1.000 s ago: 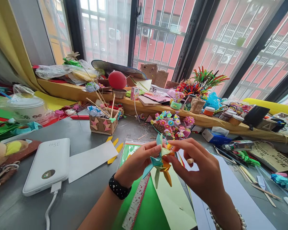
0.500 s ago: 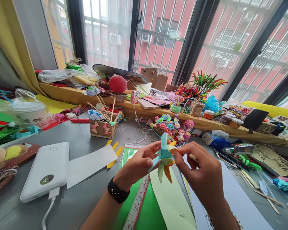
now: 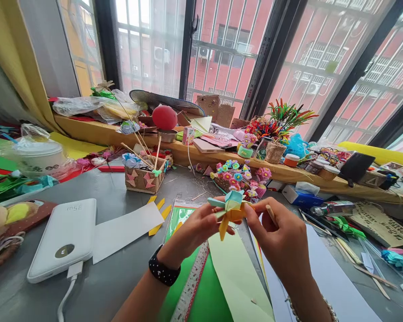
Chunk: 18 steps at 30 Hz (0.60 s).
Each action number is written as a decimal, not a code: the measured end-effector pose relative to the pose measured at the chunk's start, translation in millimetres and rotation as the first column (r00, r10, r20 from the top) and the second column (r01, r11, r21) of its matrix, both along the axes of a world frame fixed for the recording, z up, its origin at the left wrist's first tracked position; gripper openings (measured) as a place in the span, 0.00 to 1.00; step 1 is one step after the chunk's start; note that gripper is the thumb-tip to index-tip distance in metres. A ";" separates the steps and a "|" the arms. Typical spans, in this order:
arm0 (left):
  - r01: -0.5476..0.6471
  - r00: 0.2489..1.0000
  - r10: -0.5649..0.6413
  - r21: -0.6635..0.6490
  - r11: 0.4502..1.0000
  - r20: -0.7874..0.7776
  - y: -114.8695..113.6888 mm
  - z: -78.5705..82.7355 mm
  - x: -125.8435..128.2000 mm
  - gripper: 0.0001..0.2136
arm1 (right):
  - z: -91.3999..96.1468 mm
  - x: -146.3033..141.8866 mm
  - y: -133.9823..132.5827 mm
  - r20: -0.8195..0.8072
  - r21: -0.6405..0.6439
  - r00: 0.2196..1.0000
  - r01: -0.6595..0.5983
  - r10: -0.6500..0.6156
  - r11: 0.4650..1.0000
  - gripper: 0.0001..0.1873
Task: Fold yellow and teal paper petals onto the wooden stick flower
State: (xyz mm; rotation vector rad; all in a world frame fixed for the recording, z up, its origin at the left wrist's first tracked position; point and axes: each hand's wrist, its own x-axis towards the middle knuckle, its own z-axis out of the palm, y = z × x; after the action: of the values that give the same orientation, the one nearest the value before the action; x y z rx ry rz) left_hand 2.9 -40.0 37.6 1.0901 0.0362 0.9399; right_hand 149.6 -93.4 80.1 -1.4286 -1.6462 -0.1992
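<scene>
Folded paper, matt, in pale blue, pale green and yellow-orange: we list first one folded paper model (image 3: 234,213), faceted and star-like, with a blue box-shaped fold uppermost and tapering, crisp-edged spikes. We find it raised above the worktop (image 3: 114,281), between the two hands. One blue spike points to 9 o'clock, one orange spike to between 6 and 7, and a pinched orange tip to 3. We read its long axis as roughly 9 to 3 o'clock; fingers cover part of it.

Left hand (image 3: 191,227): half open, fingers bent, loosely holding the model's left side. Right hand (image 3: 280,235): thumb and forefinger closed in a pinch on the orange tip, the other fingers curled, with a thin wooden stick (image 3: 272,213) among them.

Surroundings, by the clock from the model, we enter thus. At 12, clustered small flowers (image 3: 237,175), pink, blue and yellow. At 4, smooth white sheets (image 3: 329,273). At 6, a flat pale-green paper strip (image 3: 240,277). At 7, a patterned, red-edged ruler (image 3: 192,284). At 9, flat orange pointed pieces (image 3: 160,222), partly under a white card (image 3: 127,232). Between 9 and 10, a brown box (image 3: 143,180).
</scene>
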 end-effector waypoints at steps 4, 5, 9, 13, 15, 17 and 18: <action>0.044 0.999 -0.041 -0.113 0.993 0.032 6.0 -0.8 -5.5 0.27 | 6.9 8.8 -3.0 -0.071 -0.068 0.970 -0.236 0.231 0.969 0.09; 0.067 0.998 -0.063 -0.138 0.988 0.032 7.3 -0.1 -6.5 0.30 | 8.2 11.4 -3.1 -0.071 -0.058 0.957 -0.284 0.280 0.957 0.07; 0.121 0.992 -0.126 -0.194 0.973 -0.014 10.9 0.7 -7.6 0.34 | 8.2 17.1 -0.2 0.051 -0.032 0.892 -0.448 0.449 0.893 0.10; 0.146 0.980 -0.171 -0.220 0.965 -0.100 11.6 -3.2 -7.2 0.32 | 3.9 15.5 3.6 0.116 -0.048 0.829 -0.545 0.547 0.837 0.11; 0.202 0.966 -0.226 -0.184 0.962 -0.122 11.2 -4.6 -7.8 0.35 | 3.3 14.7 3.3 0.114 -0.062 0.817 -0.563 0.566 0.824 0.09; 0.228 0.961 -0.243 -0.116 0.967 -0.130 10.2 -4.4 -8.3 0.35 | 3.8 14.3 2.1 0.115 -0.050 0.820 -0.558 0.560 0.828 0.06; 0.216 0.964 -0.225 -0.074 0.974 -0.139 9.3 -3.8 -8.3 0.33 | 4.2 14.2 1.4 0.118 -0.037 0.829 -0.546 0.547 0.837 0.05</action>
State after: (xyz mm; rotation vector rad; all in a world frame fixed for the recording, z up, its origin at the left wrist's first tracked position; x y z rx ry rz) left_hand -5.4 -30.7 33.8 1.0834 0.0608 0.6541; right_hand 163.8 -92.0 84.3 -0.9004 -2.0888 0.0466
